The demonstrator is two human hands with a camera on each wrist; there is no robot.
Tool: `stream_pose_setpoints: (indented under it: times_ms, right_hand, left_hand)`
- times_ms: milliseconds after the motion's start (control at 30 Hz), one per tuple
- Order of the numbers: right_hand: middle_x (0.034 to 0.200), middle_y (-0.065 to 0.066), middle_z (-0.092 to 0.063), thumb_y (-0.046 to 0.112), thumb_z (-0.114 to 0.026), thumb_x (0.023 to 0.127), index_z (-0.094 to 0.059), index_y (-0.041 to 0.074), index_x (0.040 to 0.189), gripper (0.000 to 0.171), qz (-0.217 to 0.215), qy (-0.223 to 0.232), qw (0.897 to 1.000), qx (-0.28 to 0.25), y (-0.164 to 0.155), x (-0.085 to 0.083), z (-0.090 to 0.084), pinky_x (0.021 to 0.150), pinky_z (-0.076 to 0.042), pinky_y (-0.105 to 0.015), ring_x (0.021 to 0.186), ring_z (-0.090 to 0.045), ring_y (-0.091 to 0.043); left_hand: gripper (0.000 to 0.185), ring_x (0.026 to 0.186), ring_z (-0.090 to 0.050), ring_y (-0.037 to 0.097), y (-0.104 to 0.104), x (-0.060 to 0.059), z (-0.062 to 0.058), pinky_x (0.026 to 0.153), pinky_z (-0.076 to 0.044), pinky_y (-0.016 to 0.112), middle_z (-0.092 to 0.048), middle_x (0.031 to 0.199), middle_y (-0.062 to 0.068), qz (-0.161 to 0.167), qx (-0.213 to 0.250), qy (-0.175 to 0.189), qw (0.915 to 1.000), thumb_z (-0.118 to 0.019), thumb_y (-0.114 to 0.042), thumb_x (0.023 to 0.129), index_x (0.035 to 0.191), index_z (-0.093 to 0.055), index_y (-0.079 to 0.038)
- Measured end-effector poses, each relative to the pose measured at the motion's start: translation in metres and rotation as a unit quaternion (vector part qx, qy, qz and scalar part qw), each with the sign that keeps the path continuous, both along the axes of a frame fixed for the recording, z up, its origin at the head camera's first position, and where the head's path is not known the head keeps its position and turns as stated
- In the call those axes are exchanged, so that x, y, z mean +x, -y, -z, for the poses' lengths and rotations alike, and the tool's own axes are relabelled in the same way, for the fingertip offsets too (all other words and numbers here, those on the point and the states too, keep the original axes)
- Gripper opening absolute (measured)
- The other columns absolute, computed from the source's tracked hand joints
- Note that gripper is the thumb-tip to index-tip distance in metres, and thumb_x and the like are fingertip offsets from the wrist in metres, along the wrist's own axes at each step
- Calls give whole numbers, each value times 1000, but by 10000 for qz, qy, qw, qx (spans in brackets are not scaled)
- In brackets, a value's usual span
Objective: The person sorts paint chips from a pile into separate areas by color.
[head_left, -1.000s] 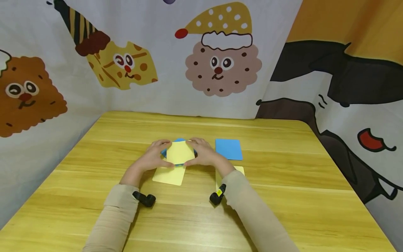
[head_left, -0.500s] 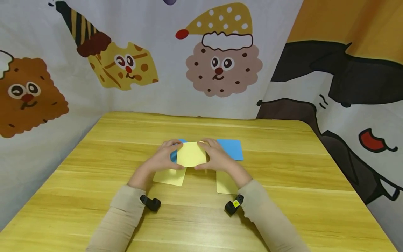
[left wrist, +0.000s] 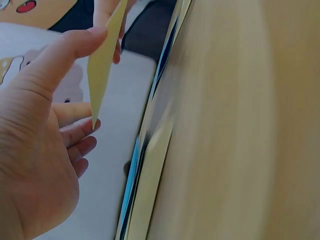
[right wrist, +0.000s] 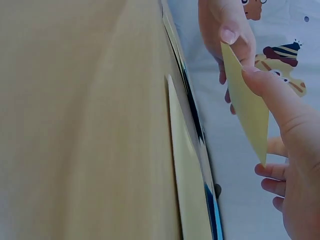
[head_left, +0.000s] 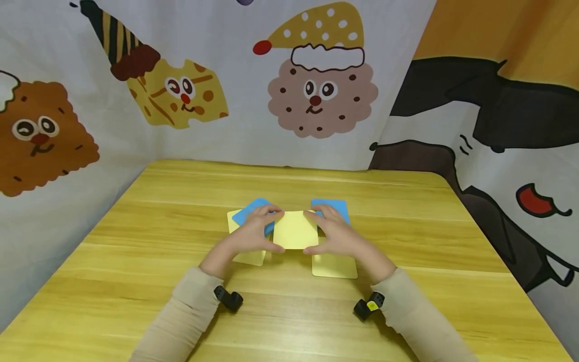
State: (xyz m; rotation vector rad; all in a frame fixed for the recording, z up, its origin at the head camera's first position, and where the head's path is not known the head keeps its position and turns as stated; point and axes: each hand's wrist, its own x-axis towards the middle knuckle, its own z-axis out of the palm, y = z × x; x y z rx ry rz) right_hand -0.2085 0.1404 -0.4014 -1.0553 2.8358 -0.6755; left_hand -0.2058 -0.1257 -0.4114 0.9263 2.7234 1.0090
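Note:
Between my two hands is a square yellow card [head_left: 296, 230], raised off the table and seen nearly edge-on in both wrist views. My left hand [head_left: 253, 231] pinches its left edge, thumb at the near corner and fingers at the far one. At the opposite edge my right hand [head_left: 336, 231] pinches it the same way. Below and left, a turned blue card [head_left: 250, 209] overlaps yellow card area [head_left: 250, 258], partly hidden by the left hand. On the right lie a blue card [head_left: 339, 207], partly covered by the right hand, and a yellow card [head_left: 334, 267] nearer the front.
The wooden table [head_left: 289, 322] has its far edge against a cloth backdrop [head_left: 244, 141] printed with cartoon food faces. Small black cameras are strapped at both wrists, including the left wrist camera [head_left: 230, 300].
Both hands have carried the yellow card to the right and slightly toward the front. It has left the spot over the turned blue card, which now shows more on the left.

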Motion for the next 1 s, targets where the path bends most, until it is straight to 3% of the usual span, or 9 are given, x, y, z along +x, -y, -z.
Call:
stream_pose_setpoints:
  times_ms: [200,533,700,1000]
  right_hand:
    - [143,-20,-34,55,-78,71,-38,6,147,99,-117,-38,9999,9,-22,11,2,97,-35,-57,130,-28,-34]
    - [141,-17,-34,48,-81,71,-35,6,148,99,-181,45,9998,94,-54,31,-2,95,-36,-57,128,-31,-34]
    - [141,-16,-35,52,-80,71,-36,6,148,100,-141,52,9998,97,-68,36,2,94,-37,-59,128,-30,-35]
    - [139,-9,-36,62,-76,69,-36,6,148,105,-59,268,9992,296,-87,41,12,95,-38,-54,125,-35,-30]
  left_hand:
    - [96,134,-25,28,-19,8,0,105,-23,54,-35,146,9,180,-139,-72,9997,-86,-41,69,144,-41,-3]
    - [100,133,-26,26,-47,14,2,106,-23,51,-34,145,9,468,-405,-245,9978,-84,-48,68,146,-39,-3]
    - [100,132,-28,28,-60,17,3,105,-25,51,-35,144,11,645,-458,-316,9964,-83,-49,68,145,-39,-1]
    - [103,133,-29,26,-82,20,9,107,-25,45,-36,144,8,778,-1035,-403,9908,-80,-56,68,146,-38,-4]
